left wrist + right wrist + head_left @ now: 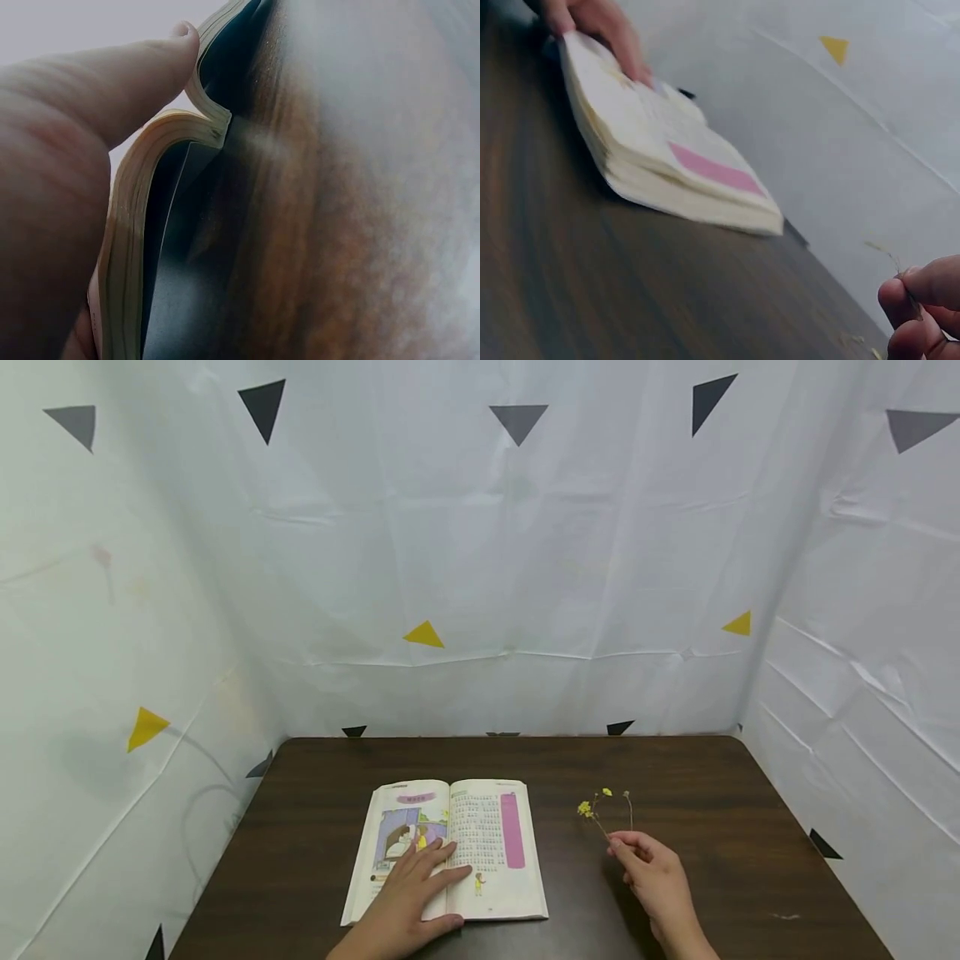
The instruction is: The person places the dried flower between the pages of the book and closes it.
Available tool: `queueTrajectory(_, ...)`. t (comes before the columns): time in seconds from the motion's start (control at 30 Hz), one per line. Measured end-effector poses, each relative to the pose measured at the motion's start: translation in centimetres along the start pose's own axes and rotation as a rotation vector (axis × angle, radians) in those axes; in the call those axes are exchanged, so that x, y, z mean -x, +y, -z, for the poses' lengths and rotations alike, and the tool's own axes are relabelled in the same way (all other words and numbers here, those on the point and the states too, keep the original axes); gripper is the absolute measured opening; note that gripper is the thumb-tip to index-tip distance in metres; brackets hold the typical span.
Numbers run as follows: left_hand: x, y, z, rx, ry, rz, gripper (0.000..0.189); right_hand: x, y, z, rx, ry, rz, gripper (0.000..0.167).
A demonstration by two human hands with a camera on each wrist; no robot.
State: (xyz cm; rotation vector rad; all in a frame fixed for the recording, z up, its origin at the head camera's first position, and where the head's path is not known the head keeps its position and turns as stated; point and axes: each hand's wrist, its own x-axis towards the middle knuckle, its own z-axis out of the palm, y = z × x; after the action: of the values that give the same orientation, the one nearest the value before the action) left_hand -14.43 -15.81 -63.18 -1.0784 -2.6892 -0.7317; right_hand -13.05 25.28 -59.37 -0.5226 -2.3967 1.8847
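A thick book lies open on the dark wooden table, with a coloured picture on its left page and a pink block on its right page. My left hand rests on the lower pages with its fingers spread across the middle fold. In the left wrist view its thumb lies at the book's lower edge, beside the curved page block. To the right of the book, my right hand pinches a thin sprig of small yellow flowers between thumb and fingers, above the table.
The brown table reaches back to a white curtain printed with black, grey and yellow triangles. The same white sheeting hangs along the left and right sides. A small pale mark shows on the tabletop at the right.
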Motion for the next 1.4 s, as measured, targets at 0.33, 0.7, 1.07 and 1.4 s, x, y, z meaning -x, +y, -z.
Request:
queueTrajectory(0.33,-0.1,0.0,-0.1,-0.014,0.019,-0.01,0.064,1.9,-0.6,-6.7,-0.074,-0.088,0.107,0.017)
queueTrajectory(0.7,0.1,-0.2,-0.2,-0.048,0.028,-0.032,0.064,3.5,-1.9,-11.5,-0.159,-0.196,0.137,0.015)
queueTrajectory(1.07,0.4,-0.3,-0.3,-0.047,0.043,-0.051,0.064,4.1,-2.8,-15.8,-0.244,-0.267,0.164,0.013)
queueTrajectory(1.4,0.2,0.0,-0.2,0.007,0.029,0.084,0.07,3.4,-1.2,-17.5,-0.315,-0.235,0.218,0.014)
